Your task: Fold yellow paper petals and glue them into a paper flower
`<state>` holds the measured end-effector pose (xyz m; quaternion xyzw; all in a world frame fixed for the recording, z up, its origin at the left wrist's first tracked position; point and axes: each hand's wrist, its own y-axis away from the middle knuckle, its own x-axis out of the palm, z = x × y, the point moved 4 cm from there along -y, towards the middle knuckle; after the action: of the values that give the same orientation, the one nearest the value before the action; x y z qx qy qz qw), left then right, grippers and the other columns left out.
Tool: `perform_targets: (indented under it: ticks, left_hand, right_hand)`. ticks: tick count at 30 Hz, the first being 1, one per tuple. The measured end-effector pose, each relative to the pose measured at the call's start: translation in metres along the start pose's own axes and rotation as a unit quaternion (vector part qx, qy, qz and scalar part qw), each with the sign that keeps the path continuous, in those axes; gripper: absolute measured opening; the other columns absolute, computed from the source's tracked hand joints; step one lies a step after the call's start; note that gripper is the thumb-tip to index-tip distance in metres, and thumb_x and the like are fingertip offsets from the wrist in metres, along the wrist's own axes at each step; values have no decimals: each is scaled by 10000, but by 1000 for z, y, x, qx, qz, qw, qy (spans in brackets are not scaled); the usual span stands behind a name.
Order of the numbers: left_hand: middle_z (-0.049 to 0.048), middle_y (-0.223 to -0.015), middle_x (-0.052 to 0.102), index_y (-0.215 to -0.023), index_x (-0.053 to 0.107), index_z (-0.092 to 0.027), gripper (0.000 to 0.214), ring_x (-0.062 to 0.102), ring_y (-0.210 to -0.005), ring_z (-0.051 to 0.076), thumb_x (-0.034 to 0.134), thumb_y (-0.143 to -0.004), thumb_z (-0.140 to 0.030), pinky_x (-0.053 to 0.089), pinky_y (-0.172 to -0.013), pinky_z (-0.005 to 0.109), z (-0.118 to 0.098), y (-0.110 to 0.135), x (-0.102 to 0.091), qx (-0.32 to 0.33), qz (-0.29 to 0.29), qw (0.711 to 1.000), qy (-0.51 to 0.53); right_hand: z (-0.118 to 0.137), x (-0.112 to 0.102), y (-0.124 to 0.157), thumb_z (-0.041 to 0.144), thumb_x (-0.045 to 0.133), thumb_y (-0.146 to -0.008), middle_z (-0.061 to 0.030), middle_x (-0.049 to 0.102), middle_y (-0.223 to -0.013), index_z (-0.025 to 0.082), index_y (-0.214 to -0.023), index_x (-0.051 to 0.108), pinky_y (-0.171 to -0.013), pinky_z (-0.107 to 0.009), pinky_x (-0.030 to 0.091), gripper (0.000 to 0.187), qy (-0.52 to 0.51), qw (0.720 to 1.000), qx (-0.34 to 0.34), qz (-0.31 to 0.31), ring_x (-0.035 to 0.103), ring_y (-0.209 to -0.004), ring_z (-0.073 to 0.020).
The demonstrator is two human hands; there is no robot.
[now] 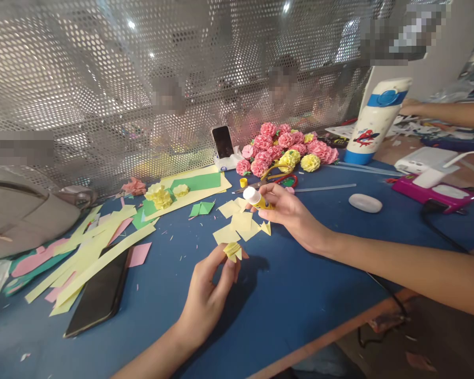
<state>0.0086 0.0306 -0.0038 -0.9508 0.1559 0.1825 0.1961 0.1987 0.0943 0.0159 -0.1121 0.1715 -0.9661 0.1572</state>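
Observation:
My left hand [213,281] pinches a small folded yellow paper piece [233,251] between thumb and fingertips, above the blue table [300,300]. Farther right, my right hand [292,213] is closed around a glue stick [256,198] with a yellow body; its white end points up and to the left. Below the glue stick lie several yellow paper squares [242,222] and a small folded yellow piece [266,228]. A yellow cap [243,182] stands on the table just behind. Red-handled scissors [288,183] lie partly hidden beyond my right hand.
Pink paper flowers [264,142] and yellow ones [310,162] are heaped at the back, beside a propped phone [223,142]. A bottle [375,123] stands right, near a pink power strip [434,193]. Paper strips [98,252] and a dark phone [98,295] lie left. Another person's arm [446,113] reaches in.

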Motion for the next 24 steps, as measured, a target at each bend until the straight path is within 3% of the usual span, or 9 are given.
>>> perform_targets:
  ticks: [4, 7, 12, 16, 19, 21, 22, 24]
  left_hand:
    - [-31, -674, 482, -946, 593, -186, 274, 437, -623, 112, 381, -1033, -337, 357, -615, 217, -1, 0, -1, -6, -4, 1000, 8]
    - [-37, -661, 466, -873, 562, -187, 284, 429, -620, 110, 383, -1035, -336, 349, -618, 222, -2, -1, -2, -13, -6, 1000, 23]
    - [-39, -656, 447, -833, 529, -190, 310, 409, -617, 113, 378, -1035, -371, 338, -607, 233, -2, -2, -2, -28, -8, 998, 57]
    - [-41, -654, 441, -834, 532, -189, 315, 401, -614, 113, 384, -1032, -385, 332, -607, 235, -1, -4, -2, -39, -7, 997, 70]
    - [-42, -653, 444, -838, 537, -190, 314, 406, -615, 113, 389, -1029, -389, 331, -611, 234, 0, -4, -2, -42, -5, 997, 71]
    - [-40, -657, 452, -844, 543, -188, 313, 413, -618, 114, 391, -1028, -391, 332, -616, 234, 1, -4, -1, -44, 2, 997, 67]
    - [-39, -658, 455, -845, 544, -187, 316, 415, -619, 115, 390, -1027, -394, 333, -617, 234, 2, -3, 0, -46, 9, 997, 66]
    - [-39, -654, 455, -844, 544, -183, 324, 416, -617, 116, 388, -1025, -402, 332, -617, 235, 2, -3, 2, -47, 31, 996, 64]
  right_hand:
    - [-6, -13, -8, 247, 628, -817, -39, 653, -1068, 221, -1071, 542, -985, -350, 414, 270, 73, 996, 7, -59, 589, -1084, -195]
    - [-16, -27, -15, 224, 586, -780, -47, 656, -1063, 223, -1057, 569, -895, -347, 462, 278, 123, 987, 22, -104, 602, -1032, -205]
    - [-31, -38, -22, 165, 566, -735, -62, 670, -1038, 222, -1065, 589, -836, -352, 505, 335, 149, 983, 24, -101, 622, -1040, -222]
    - [-29, -38, -23, 183, 609, -744, -75, 643, -1122, 226, -1115, 552, -852, -368, 518, 377, 165, 981, -1, -104, 609, -1078, -232]
    - [-11, -35, -18, 199, 634, -776, -84, 544, -1283, 239, -1175, 508, -978, -396, 468, 421, 217, 961, -84, -147, 539, -1186, -239]
    - [9, -24, -7, 191, 620, -822, -88, 503, -1325, 243, -1235, 494, -1063, -407, 402, 434, 310, 916, -198, -159, 474, -1260, -247]
    - [16, -16, -2, 190, 594, -860, -85, 519, -1298, 246, -1243, 501, -1080, -412, 383, 398, 344, 898, -239, -134, 481, -1248, -242]
    - [25, 3, 9, 175, 525, -928, -65, 585, -1198, 252, -1227, 528, -1045, -397, 403, 309, 387, 881, -270, -27, 531, -1155, -215]
